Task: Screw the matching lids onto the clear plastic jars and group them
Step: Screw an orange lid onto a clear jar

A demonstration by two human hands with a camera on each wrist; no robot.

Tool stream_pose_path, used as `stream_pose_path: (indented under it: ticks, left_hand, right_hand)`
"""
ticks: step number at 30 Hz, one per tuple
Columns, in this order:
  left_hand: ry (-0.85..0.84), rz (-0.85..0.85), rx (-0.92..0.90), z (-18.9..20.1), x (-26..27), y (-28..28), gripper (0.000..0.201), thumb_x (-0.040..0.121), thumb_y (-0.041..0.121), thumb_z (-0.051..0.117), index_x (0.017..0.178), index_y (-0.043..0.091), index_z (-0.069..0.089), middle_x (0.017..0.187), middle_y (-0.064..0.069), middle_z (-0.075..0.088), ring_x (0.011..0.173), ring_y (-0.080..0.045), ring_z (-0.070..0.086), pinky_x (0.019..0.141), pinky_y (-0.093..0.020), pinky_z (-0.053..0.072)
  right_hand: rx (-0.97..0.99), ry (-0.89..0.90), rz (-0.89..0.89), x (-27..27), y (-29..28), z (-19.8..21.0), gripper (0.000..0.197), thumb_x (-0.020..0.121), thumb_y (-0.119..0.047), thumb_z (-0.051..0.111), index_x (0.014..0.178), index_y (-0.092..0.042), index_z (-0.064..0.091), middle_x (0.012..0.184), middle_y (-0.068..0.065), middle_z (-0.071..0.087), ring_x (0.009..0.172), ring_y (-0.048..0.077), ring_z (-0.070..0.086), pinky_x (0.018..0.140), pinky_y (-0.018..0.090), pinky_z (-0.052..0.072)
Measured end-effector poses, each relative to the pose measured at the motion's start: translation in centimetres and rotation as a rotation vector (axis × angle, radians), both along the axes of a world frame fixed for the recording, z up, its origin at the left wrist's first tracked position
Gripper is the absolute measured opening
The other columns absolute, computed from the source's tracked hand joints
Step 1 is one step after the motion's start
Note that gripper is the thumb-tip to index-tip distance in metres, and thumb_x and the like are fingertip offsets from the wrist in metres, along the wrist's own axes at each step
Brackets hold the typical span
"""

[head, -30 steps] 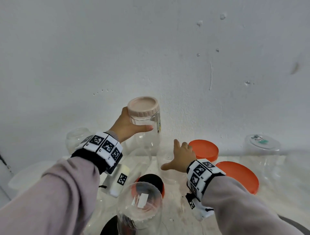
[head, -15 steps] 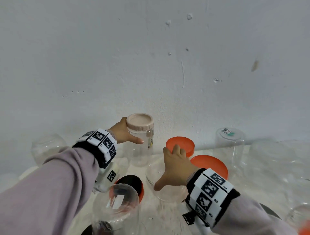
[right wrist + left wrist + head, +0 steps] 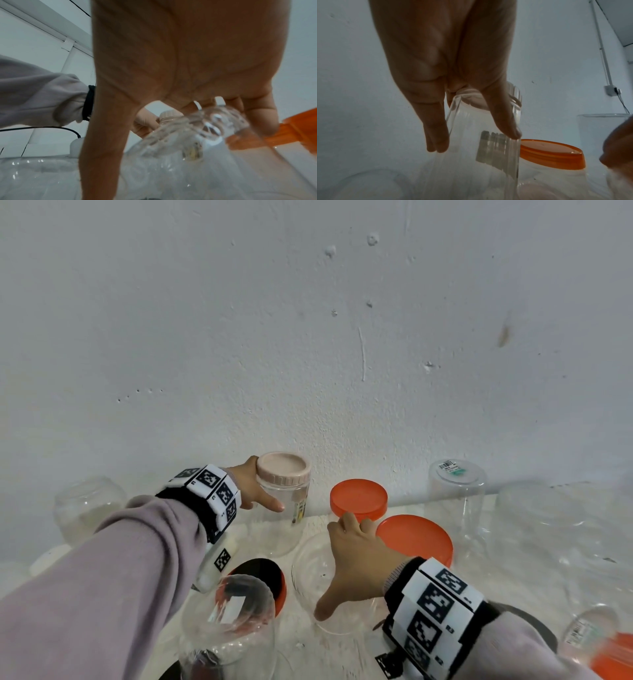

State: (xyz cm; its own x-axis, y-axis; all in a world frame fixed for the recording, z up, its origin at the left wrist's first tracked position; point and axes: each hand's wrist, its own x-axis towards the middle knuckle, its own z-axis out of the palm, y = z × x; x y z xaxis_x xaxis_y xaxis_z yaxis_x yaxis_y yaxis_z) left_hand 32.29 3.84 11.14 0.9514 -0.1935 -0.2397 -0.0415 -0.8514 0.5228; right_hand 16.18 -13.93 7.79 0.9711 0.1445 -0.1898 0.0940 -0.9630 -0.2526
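The clear plastic jar with the beige lid point(image 3: 283, 474) is seen in the head view lower than half a second ago, down among the other jars by the wall; by this the capped jar is judged to be set into the group, with the next jar being taken up. It is clasped by the left hand point(image 3: 251, 487), thumb across its front. A wide open jar point(image 3: 318, 580) lies under the right hand point(image 3: 356, 563), whose thumb is spread to its near rim.

In the left wrist view, the fingers point(image 3: 436, 135) are pressed together on one side of the capped jar point(image 3: 479, 155) and the thumb on the other, just below the lid. An orange-lidded jar point(image 3: 551, 154) stands just beyond the thumb.

In the right wrist view, the fingertips point(image 3: 260, 116) are curled over the open jar's rim point(image 3: 205, 121), the thumb well apart.
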Motion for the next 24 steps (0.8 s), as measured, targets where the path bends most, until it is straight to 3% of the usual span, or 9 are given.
stream_pose_path:
  ticks: [5, 8, 11, 14, 18, 22, 24]
  left_hand:
    - [0.024, 0.078, 0.047, 0.2, 0.1, 1.0, 0.103, 0.047, 0.037, 0.092, 0.131, 0.020, 0.035, 0.117, -0.015, 0.061, 0.109, -0.029, 0.063, 0.097, -0.041, 0.050]
    - [0.015, 0.095, 0.063, 0.8, -0.3, 1.3, 0.098, 0.049, 0.036, 0.092, 0.129, 0.020, 0.036, 0.113, -0.015, 0.063, 0.106, -0.030, 0.065, 0.096, -0.043, 0.051]
    - [-0.026, 0.088, 0.097, 1.5, -1.1, 1.4, 0.097, 0.056, 0.037, 0.090, 0.132, 0.019, 0.033, 0.116, -0.013, 0.060, 0.106, -0.029, 0.064, 0.093, -0.044, 0.053]
    - [-0.063, 0.094, 0.134, 2.3, -2.0, 1.6, 0.100, 0.064, 0.042, 0.085, 0.141, 0.020, 0.025, 0.123, -0.004, 0.048, 0.105, -0.024, 0.060, 0.091, -0.041, 0.054]
    - [-0.106, 0.084, 0.176, 3.6, -3.5, 1.7, 0.100, 0.072, 0.046, 0.078, 0.147, 0.018, 0.018, 0.135, -0.010, 0.045, 0.108, -0.025, 0.060, 0.096, -0.040, 0.051]
    - [-0.128, 0.066, 0.126, 4.9, -5.8, 1.6, 0.088, 0.077, 0.044, 0.075, 0.145, 0.017, 0.027, 0.135, -0.011, 0.046, 0.114, -0.028, 0.057, 0.101, -0.042, 0.046]
    - [-0.138, 0.052, 0.108, 5.6, -7.6, 1.6, 0.079, 0.079, 0.044, 0.073, 0.141, 0.018, 0.033, 0.135, -0.008, 0.046, 0.111, -0.028, 0.057, 0.101, -0.041, 0.046]
  right_hand:
    - [0.026, -0.011, 0.001, -0.3, -0.2, -0.5, 0.100, 0.061, -0.051, 0.083, 0.137, -0.017, 0.027, 0.130, 0.003, 0.026, 0.123, 0.028, 0.026, 0.102, 0.042, 0.037]
    - [0.068, 0.018, 0.000, -0.6, -0.2, -0.8, 0.117, 0.060, -0.047, 0.084, 0.148, -0.029, 0.008, 0.141, 0.007, 0.015, 0.132, 0.033, 0.017, 0.105, 0.050, 0.037]
    - [0.077, 0.002, 0.006, -1.3, -0.1, -0.9, 0.118, 0.058, -0.048, 0.085, 0.146, -0.037, 0.007, 0.139, 0.006, 0.013, 0.130, 0.034, 0.017, 0.102, 0.051, 0.041]
    - [0.092, -0.046, 0.013, -2.0, -0.2, -1.1, 0.114, 0.058, -0.048, 0.084, 0.143, -0.033, 0.010, 0.134, 0.004, 0.017, 0.124, 0.031, 0.022, 0.100, 0.046, 0.042]
    - [0.135, -0.094, 0.000, -3.1, -0.7, -1.3, 0.114, 0.059, -0.048, 0.084, 0.143, -0.029, 0.008, 0.132, 0.002, 0.018, 0.120, 0.028, 0.026, 0.097, 0.039, 0.043]
    - [0.201, -0.122, -0.009, -4.2, -1.5, -1.4, 0.113, 0.060, -0.049, 0.082, 0.143, -0.024, 0.009, 0.135, 0.000, 0.020, 0.123, 0.027, 0.028, 0.099, 0.036, 0.040]
    - [0.229, -0.130, -0.010, -5.0, -2.0, -1.5, 0.112, 0.061, -0.048, 0.081, 0.143, -0.022, 0.010, 0.135, -0.001, 0.021, 0.123, 0.027, 0.029, 0.094, 0.032, 0.037]
